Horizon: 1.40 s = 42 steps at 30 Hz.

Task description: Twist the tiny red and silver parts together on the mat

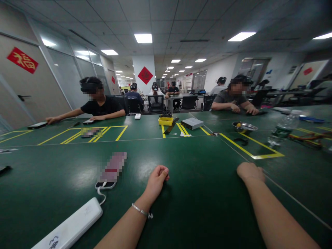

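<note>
My left hand [157, 177] rests on the green table, its fingers curled into a loose fist with nothing seen in it. A silvery bracelet [142, 211] circles that wrist. To its left lies a phone [114, 167], its screen blurred out, joined by a short white cable [103, 197] to a long white power bank [70, 224]. Farther right, my right hand [250, 171] lies on the table near a seam, also closed, with its fingers bent under and partly hidden. No object shows in it. The two hands are well apart.
Across the table [202, 204] sit two people wearing headsets. Yellow tape marks areas holding a yellow box [166, 121], a grey flat box [192, 123], a metal bowl [244, 127] and another phone [91, 132]. A plastic bottle [285, 128] stands at right, near cables [307, 139].
</note>
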Motion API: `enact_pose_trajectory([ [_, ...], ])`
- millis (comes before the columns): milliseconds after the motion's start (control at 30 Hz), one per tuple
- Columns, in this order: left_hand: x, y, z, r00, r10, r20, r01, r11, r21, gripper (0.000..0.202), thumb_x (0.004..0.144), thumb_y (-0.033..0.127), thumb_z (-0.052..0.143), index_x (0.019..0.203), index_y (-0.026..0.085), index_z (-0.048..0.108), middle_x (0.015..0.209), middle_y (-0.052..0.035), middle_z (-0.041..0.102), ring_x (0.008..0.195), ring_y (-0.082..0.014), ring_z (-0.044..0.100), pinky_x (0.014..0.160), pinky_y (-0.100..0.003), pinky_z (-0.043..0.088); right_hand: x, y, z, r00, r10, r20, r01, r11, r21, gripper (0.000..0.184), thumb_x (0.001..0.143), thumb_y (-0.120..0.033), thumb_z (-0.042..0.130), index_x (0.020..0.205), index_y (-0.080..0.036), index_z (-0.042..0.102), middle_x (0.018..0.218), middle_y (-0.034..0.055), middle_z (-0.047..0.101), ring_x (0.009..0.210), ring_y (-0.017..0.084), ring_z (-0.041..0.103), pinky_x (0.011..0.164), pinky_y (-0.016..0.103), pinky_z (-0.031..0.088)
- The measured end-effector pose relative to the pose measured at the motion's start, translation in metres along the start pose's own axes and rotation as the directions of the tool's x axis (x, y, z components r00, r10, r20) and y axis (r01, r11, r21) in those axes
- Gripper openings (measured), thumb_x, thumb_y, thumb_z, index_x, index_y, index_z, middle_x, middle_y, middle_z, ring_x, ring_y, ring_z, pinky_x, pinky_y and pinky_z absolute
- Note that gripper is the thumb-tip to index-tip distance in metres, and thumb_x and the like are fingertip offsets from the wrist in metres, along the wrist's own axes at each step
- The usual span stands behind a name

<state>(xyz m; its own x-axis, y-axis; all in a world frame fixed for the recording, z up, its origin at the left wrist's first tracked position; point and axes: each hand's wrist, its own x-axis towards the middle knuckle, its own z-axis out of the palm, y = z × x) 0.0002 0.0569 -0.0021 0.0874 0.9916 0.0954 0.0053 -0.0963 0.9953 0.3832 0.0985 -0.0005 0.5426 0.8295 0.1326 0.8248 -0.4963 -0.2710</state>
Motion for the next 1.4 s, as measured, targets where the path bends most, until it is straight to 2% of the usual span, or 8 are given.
enact_pose_trajectory([
  [233, 0.000, 0.002, 0.000, 1.000, -0.014, 0.019, 0.014, 1.000, 0.000, 0.026, 0.072, 0.037, 0.054, 0.086, 0.015, 0.056, 0.062, 0.0031, 0.054, 0.061, -0.0107, 0.051, 0.063, -0.023, 0.039, -0.014, -0.026, -0.015, 0.996, -0.024, 0.084, 0.009, 0.984, 0.177, 0.028, 0.069, -0.010, 0.039, 0.084, -0.003, 0.062, 0.098, 0.0254, 0.055, 0.102, 0.038, 0.047, 0.081, 0.053, 0.036],
  [400, 0.000, -0.001, 0.002, 0.999, -0.034, -0.029, 0.034, 0.999, 0.001, 0.025, 0.066, 0.029, 0.060, 0.086, 0.015, 0.056, 0.063, 0.0043, 0.051, 0.059, -0.0091, 0.049, 0.059, -0.022, 0.038, -0.046, -0.089, -0.006, 0.937, -0.252, 0.241, 0.093, 0.847, 0.523, 0.026, 0.076, -0.023, 0.044, 0.095, -0.014, 0.059, 0.095, 0.0113, 0.061, 0.089, 0.021, 0.057, 0.083, 0.039, 0.043],
  [533, 0.000, 0.003, 0.004, 0.998, -0.024, -0.051, 0.026, 0.999, 0.035, 0.021, 0.061, 0.020, 0.062, 0.080, 0.015, 0.056, 0.061, 0.0050, 0.051, 0.057, -0.0091, 0.048, 0.058, -0.022, 0.038, -0.099, -0.143, 0.005, 0.748, -0.515, 0.419, -0.016, 0.616, 0.787, 0.023, 0.076, -0.027, 0.051, 0.094, -0.014, 0.058, 0.090, 0.0076, 0.063, 0.078, 0.012, 0.060, 0.077, 0.026, 0.049],
  [633, -0.001, 0.006, 0.005, 0.997, -0.006, -0.081, 0.015, 0.994, 0.107, 0.019, 0.060, 0.018, 0.063, 0.078, 0.015, 0.058, 0.060, 0.0049, 0.051, 0.056, -0.0097, 0.048, 0.056, -0.022, 0.038, -0.134, -0.166, 0.008, 0.495, -0.655, 0.571, -0.464, 0.357, 0.811, 0.014, 0.073, -0.021, 0.057, 0.084, -0.012, 0.059, 0.081, 0.0055, 0.063, 0.068, 0.008, 0.059, 0.073, 0.021, 0.049],
  [667, -0.001, 0.006, 0.005, 0.996, 0.004, -0.094, 0.009, 0.991, 0.132, 0.018, 0.060, 0.019, 0.063, 0.077, 0.015, 0.058, 0.060, 0.0044, 0.052, 0.057, -0.0101, 0.048, 0.057, -0.022, 0.038, -0.142, -0.171, 0.009, 0.456, -0.661, 0.595, -0.590, 0.276, 0.759, 0.011, 0.072, -0.019, 0.058, 0.080, -0.011, 0.059, 0.078, 0.0047, 0.063, 0.066, 0.007, 0.059, 0.073, 0.019, 0.049],
  [800, 0.000, 0.001, 0.004, 0.986, 0.105, -0.131, -0.068, 0.964, 0.259, 0.014, 0.065, 0.022, 0.061, 0.077, 0.016, 0.060, 0.067, 0.0017, 0.055, 0.062, -0.0117, 0.051, 0.061, -0.025, 0.040, -0.159, -0.180, 0.013, 0.517, -0.555, 0.652, -0.748, 0.078, 0.659, 0.004, 0.071, -0.010, 0.057, 0.072, -0.010, 0.060, 0.075, 0.0039, 0.062, 0.070, 0.006, 0.059, 0.073, 0.013, 0.047],
  [967, -0.001, -0.004, 0.001, 0.969, 0.220, -0.111, -0.159, 0.902, 0.401, 0.016, 0.066, 0.018, 0.061, 0.082, 0.018, 0.062, 0.074, 0.0005, 0.055, 0.068, -0.0127, 0.052, 0.064, -0.026, 0.041, -0.159, -0.176, 0.018, 0.497, -0.601, 0.626, -0.734, 0.094, 0.673, 0.020, 0.060, -0.003, 0.064, 0.079, -0.010, 0.061, 0.076, 0.0040, 0.063, 0.070, 0.007, 0.059, 0.070, 0.014, 0.047],
  [1400, -0.008, 0.004, 0.005, 0.963, 0.265, -0.044, -0.211, 0.846, 0.491, 0.012, 0.064, 0.014, 0.064, 0.073, 0.018, 0.057, 0.071, 0.0028, 0.054, 0.066, -0.0110, 0.049, 0.062, -0.024, 0.040, -0.156, -0.175, 0.026, 0.516, -0.698, 0.497, -0.648, 0.062, 0.759, 0.024, 0.064, -0.032, 0.067, 0.075, -0.013, 0.058, 0.065, -0.0010, 0.056, 0.057, 0.005, 0.049, 0.055, 0.018, 0.039],
])
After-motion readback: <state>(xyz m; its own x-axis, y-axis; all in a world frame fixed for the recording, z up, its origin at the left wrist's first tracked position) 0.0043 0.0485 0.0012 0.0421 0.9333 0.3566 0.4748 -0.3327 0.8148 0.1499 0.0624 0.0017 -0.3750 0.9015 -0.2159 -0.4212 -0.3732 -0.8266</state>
